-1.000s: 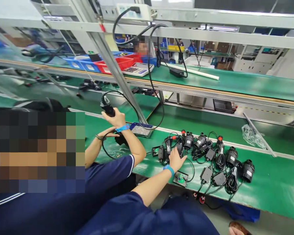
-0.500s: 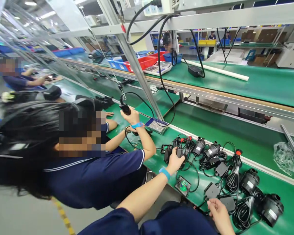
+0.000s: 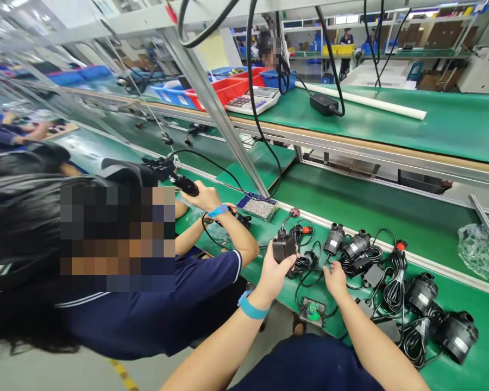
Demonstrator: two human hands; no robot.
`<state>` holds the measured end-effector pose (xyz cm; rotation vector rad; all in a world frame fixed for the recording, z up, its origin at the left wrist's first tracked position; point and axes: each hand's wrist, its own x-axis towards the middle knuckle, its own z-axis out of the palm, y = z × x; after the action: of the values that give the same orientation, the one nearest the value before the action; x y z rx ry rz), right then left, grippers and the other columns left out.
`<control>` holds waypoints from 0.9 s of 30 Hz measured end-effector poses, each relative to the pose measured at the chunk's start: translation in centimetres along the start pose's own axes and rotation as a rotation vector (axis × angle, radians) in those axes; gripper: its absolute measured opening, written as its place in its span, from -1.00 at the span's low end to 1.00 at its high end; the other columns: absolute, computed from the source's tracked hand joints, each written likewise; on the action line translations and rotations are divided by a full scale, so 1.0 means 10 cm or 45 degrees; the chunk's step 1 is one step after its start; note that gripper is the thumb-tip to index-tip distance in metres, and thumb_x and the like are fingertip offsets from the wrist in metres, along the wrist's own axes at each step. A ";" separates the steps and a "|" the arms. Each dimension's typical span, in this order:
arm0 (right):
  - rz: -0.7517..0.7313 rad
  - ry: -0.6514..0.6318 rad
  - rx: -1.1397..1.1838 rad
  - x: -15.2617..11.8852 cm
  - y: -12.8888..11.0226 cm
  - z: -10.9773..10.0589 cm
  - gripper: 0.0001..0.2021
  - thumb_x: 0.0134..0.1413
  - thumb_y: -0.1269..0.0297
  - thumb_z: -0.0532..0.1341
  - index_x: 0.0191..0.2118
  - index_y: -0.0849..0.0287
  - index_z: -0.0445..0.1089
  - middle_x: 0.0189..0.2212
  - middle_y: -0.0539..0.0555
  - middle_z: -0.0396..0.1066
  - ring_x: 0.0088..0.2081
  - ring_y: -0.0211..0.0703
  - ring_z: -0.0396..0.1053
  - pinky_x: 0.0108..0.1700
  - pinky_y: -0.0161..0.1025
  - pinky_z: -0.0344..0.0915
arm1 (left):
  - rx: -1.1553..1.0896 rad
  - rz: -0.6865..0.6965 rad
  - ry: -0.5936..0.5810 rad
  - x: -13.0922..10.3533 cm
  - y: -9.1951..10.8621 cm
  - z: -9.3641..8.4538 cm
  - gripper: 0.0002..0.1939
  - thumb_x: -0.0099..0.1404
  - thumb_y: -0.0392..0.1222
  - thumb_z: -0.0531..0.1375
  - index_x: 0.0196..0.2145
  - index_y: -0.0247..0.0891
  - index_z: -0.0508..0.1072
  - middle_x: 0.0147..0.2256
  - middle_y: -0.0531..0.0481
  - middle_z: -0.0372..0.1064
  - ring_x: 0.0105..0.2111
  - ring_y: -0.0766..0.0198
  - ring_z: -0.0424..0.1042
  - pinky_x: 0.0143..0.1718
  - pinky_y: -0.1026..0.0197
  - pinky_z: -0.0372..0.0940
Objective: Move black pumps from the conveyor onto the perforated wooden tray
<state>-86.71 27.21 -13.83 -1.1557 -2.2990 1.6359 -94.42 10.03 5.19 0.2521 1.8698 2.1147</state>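
Note:
My left hand [image 3: 274,274], with a blue band at the wrist, is wrapped round a black box [image 3: 284,247] with a cable at its top, held above the green bench. My right hand [image 3: 336,279] is to the right, near a thin black cable, its fingers bent; whether it pinches the cable is too small to tell. Coiled black cable with a red connector [image 3: 307,230] lies behind the box. Below and between my hands an open case with a green circuit board [image 3: 313,311] sits at the bench edge.
Several black pumps [image 3: 421,293] with coiled cables lie at the right. At the left a co-worker [image 3: 155,304] holds a black tool [image 3: 186,185]. A tray of small metal parts [image 3: 259,207] stands by the metal post [image 3: 215,103]. A cable hangs before the upper shelf [image 3: 391,125].
My left hand has raised the black box off the bench. My right hand has moved up and left, from the near boxes to the cables. The view has shifted slightly.

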 end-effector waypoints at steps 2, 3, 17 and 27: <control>0.049 -0.013 0.031 -0.02 -0.06 0.05 -0.25 0.06 -0.21 0.11 0.12 0.40 0.32 0.00 0.49 0.45 0.05 0.32 0.41 0.17 0.16 0.25 | -0.003 -0.019 -0.050 -0.08 0.05 -0.02 -0.39 0.21 -0.01 0.34 0.13 -0.16 0.23 -0.17 -0.04 0.45 -0.26 0.22 0.49 -0.40 0.26 0.37; 0.054 -0.025 0.054 -0.07 -0.09 0.05 -0.23 0.09 -0.28 0.06 0.11 0.36 0.34 -0.01 0.45 0.47 0.04 0.29 0.43 0.16 0.14 0.27 | 0.014 -0.042 -0.056 -0.13 0.05 -0.02 -0.35 0.22 0.01 0.33 0.18 -0.15 0.18 -0.16 -0.05 0.45 -0.25 0.22 0.49 -0.36 0.24 0.39; 0.213 -0.382 1.045 -1.12 -0.51 -0.73 -0.47 -0.10 -0.08 0.42 -0.04 0.12 0.49 -0.07 0.19 0.53 0.00 0.15 0.45 0.15 0.07 0.32 | 0.547 0.048 -0.934 -0.50 -0.39 0.31 -0.24 0.22 -0.13 0.29 0.35 -0.17 0.21 0.17 -0.24 0.35 0.17 -0.02 0.35 0.25 -0.07 0.23; 0.168 -0.444 1.329 -1.70 -0.32 -1.21 -0.38 -0.17 0.25 0.35 0.13 0.10 0.38 0.03 0.22 0.49 -0.07 0.13 0.49 -0.03 0.03 0.39 | 0.940 -0.216 -0.371 1.11 -1.35 0.78 -0.15 0.09 0.03 0.40 0.21 -0.44 0.22 0.25 -0.48 0.20 0.30 -0.11 0.17 0.29 0.00 0.09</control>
<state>-70.57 25.53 -0.27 -0.7751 -1.0803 2.6937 -100.76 22.52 -7.84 0.5048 2.2979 1.1314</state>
